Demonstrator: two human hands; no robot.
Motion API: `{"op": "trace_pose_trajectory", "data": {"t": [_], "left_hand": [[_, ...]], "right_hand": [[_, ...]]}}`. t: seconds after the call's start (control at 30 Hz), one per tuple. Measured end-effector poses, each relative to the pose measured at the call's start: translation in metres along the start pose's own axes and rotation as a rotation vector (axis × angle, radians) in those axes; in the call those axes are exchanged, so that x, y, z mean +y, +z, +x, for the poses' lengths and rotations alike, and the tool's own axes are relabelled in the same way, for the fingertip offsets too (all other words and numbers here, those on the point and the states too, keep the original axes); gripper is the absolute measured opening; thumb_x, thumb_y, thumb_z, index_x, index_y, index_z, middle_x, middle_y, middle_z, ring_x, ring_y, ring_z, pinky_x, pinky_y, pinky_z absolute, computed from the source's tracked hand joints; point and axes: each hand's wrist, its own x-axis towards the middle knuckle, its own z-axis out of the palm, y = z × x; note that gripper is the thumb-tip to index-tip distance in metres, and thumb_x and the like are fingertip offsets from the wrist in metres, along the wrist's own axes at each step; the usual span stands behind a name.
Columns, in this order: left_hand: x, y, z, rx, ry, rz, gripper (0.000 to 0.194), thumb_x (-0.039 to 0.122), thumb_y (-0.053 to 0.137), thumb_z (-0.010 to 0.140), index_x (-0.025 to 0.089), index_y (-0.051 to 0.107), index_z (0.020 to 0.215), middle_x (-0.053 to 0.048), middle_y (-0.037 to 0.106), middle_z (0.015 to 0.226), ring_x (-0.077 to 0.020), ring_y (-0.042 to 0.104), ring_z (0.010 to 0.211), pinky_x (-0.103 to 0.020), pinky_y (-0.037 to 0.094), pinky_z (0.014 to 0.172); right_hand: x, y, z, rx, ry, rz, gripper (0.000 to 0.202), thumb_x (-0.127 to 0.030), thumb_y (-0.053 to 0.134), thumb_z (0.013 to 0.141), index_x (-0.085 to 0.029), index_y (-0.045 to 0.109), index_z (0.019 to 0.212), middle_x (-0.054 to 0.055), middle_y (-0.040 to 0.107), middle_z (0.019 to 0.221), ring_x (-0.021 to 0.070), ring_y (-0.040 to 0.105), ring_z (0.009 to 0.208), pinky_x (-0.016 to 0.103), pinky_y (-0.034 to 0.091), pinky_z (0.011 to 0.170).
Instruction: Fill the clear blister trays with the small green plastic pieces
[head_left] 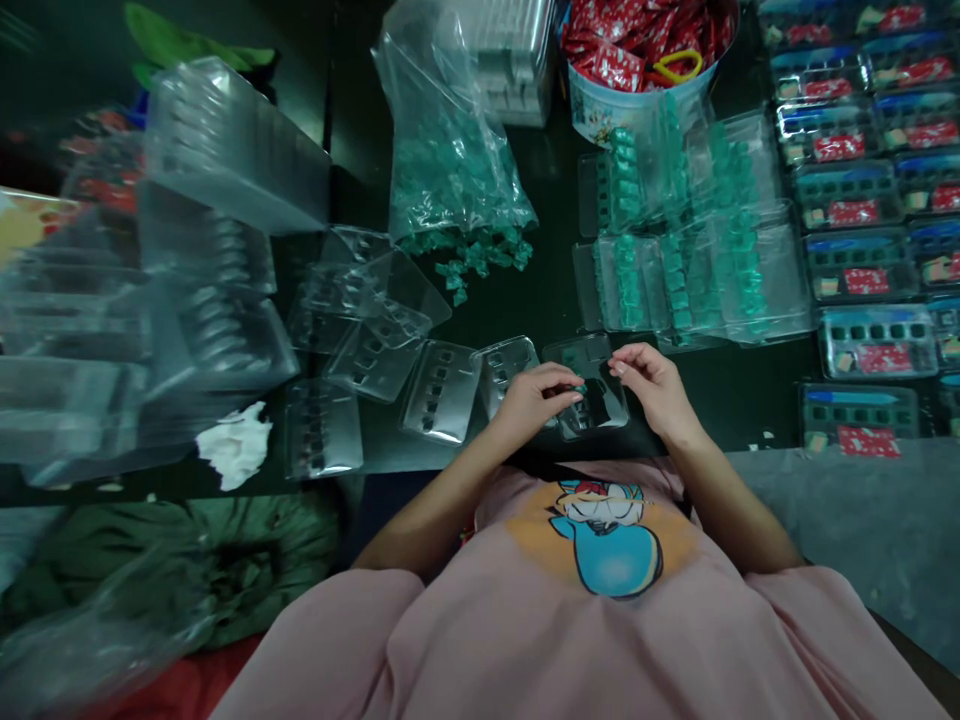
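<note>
A clear plastic blister tray (609, 408) with a row of small wells lies on the dark table in front of me. Over its left side, my left hand (531, 405) pinches a small green translucent piece (578, 389). My right hand (657, 388) is at the tray's upper right edge, thumb and fingertips pressed together; whatever is between them is too small to make out. Beside my left hand another clear tray (501, 366) is partly covered by it. Beyond my hands, loose green pieces (480, 262) spill from the mouth of a clear plastic bag (457, 150).
Trays filled with green pieces (675, 270) overlap at right. Farther right stand rows of packed trays (862, 240) with red packets. A tub (637, 100) of red packets is at the back. Stacked clear trays (232, 150) and crumpled white paper (235, 445) occupy the left.
</note>
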Motion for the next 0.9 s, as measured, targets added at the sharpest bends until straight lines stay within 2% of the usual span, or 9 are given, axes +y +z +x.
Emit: {"op": "trace_pose_trajectory", "data": {"t": [0.2, 0.5, 0.67, 0.9], "left_hand": [[-0.008, 0.009, -0.004, 0.035, 0.111, 0.201, 0.016, 0.023, 0.065, 0.088, 0.018, 0.074, 0.099, -0.009, 0.071, 0.098, -0.0173, 0.068, 0.090, -0.031, 0.055, 0.082], [-0.014, 0.013, -0.007, 0.004, 0.237, 0.519, 0.030, 0.020, 0.049, 0.096, 0.018, 0.068, 0.119, -0.011, 0.064, 0.104, -0.0199, 0.061, 0.098, -0.035, 0.053, 0.084], [-0.018, 0.016, -0.007, 0.007, 0.283, 0.554, 0.031, 0.021, 0.050, 0.095, 0.019, 0.065, 0.123, -0.011, 0.065, 0.103, -0.0191, 0.062, 0.096, -0.034, 0.054, 0.083], [-0.017, 0.013, -0.010, 0.038, 0.323, 0.552, 0.025, 0.022, 0.051, 0.096, 0.017, 0.069, 0.112, -0.011, 0.068, 0.105, -0.0191, 0.064, 0.097, -0.034, 0.053, 0.086]], "right_hand": [[0.009, 0.001, -0.003, -0.042, 0.010, -0.069, 0.023, -0.041, 0.067, 0.083, -0.021, 0.064, 0.093, 0.001, 0.066, 0.086, 0.0135, 0.061, 0.078, 0.028, 0.050, 0.076], [0.003, 0.002, -0.003, -0.053, -0.023, -0.133, 0.021, -0.040, 0.065, 0.083, -0.021, 0.065, 0.091, 0.001, 0.066, 0.084, 0.0133, 0.059, 0.075, 0.027, 0.048, 0.070], [0.002, 0.003, -0.003, -0.051, -0.026, -0.150, 0.021, -0.040, 0.065, 0.083, -0.020, 0.065, 0.091, 0.001, 0.066, 0.084, 0.0136, 0.060, 0.075, 0.028, 0.048, 0.071], [0.004, 0.002, -0.005, -0.042, -0.038, -0.179, 0.018, -0.037, 0.063, 0.084, -0.021, 0.065, 0.091, 0.001, 0.067, 0.084, 0.0142, 0.061, 0.076, 0.028, 0.048, 0.071]]}}
